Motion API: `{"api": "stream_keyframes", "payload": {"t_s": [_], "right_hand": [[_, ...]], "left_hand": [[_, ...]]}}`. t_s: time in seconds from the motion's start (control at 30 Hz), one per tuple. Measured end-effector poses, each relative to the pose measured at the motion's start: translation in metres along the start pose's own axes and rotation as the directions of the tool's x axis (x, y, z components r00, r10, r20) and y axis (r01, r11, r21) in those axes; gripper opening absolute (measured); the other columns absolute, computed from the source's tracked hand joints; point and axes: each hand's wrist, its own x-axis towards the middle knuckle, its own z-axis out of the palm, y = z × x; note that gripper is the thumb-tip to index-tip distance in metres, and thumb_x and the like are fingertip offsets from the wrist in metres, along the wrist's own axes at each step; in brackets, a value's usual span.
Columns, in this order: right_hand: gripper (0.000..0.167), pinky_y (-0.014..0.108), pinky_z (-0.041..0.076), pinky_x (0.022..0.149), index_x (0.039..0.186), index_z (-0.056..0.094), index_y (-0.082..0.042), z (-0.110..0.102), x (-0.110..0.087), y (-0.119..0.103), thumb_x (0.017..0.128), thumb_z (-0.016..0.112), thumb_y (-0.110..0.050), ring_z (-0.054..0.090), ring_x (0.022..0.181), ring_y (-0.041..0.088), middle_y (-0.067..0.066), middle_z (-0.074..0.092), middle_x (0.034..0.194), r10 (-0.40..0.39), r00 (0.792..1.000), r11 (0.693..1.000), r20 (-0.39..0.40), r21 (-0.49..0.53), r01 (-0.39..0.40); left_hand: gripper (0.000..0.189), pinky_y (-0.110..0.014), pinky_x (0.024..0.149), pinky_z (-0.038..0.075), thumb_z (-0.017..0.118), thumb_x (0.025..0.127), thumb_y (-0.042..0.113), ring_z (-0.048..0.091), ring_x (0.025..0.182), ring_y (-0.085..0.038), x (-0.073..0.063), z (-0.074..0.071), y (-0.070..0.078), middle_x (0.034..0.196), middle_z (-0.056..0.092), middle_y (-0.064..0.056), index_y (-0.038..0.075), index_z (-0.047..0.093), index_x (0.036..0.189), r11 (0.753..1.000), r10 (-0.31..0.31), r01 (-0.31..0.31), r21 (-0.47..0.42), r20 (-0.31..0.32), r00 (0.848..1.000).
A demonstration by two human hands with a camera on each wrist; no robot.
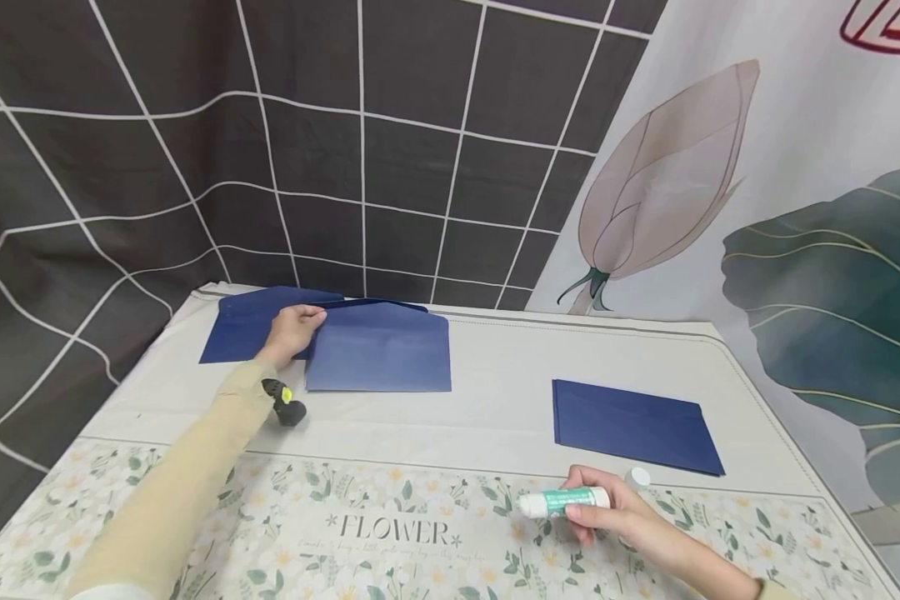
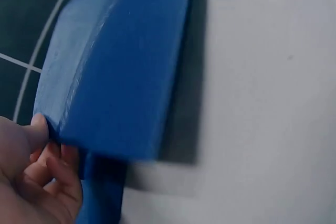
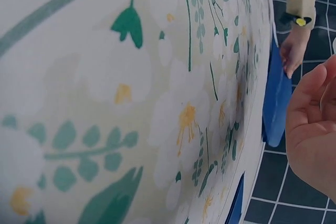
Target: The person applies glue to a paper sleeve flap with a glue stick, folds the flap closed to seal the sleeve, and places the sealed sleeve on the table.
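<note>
My left hand (image 1: 291, 335) pinches a blue paper envelope (image 1: 381, 352) near its upper left corner, thumb on one face. In the left wrist view the envelope's flap stands up past a crease, and its lower edge casts a shadow on the cloth. Another blue envelope (image 1: 243, 323) lies behind and to the left, partly covered by the hand. My right hand (image 1: 607, 508) holds an uncapped glue stick (image 1: 566, 502) with a green label over the floral print, its white end pointing left. A small white cap (image 1: 637, 477) is just behind that hand.
A neat pile of blue paper pieces (image 1: 636, 427) lies on the right of the table. The cream tablecloth (image 1: 502, 358) has a flowered front band with "FLOWER" lettering. A dark grid curtain (image 1: 412, 158) hangs behind the table's back edge.
</note>
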Motion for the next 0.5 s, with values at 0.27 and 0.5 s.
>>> {"api": "stream_keyframes", "payload": {"t_s": [0.27, 0.5], "right_hand": [[0.017, 0.025, 0.05, 0.064, 0.102, 0.053, -0.011, 0.001, -0.001, -0.001, 0.1, 0.039, -0.002, 0.059, 0.07, 0.0, -0.011, 0.062, 0.08, 0.009, 1.0, 1.0, -0.005, -0.019, -0.01], [0.016, 0.03, 0.053, 0.063, 0.104, 0.05, -0.007, 0.001, -0.004, -0.003, 0.1, 0.036, 0.0, 0.058, 0.068, 0.008, -0.009, 0.06, 0.08, -0.027, 1.0, 0.999, -0.013, -0.038, 0.026]], "left_hand": [[0.04, -0.012, 0.059, 0.047, 0.055, 0.098, 0.018, 0.051, 0.059, 0.005, -0.011, -0.006, 0.01, 0.111, 0.065, -0.018, -0.008, 0.056, 0.128, 0.98, 0.046, -0.032, -0.197, 0.063, 0.997], [0.039, -0.012, 0.063, 0.051, 0.054, 0.098, 0.015, 0.055, 0.061, 0.006, -0.036, -0.002, 0.03, 0.121, 0.062, -0.025, -0.01, 0.054, 0.128, 0.963, 0.079, -0.043, -0.266, 0.129, 0.988]]}}
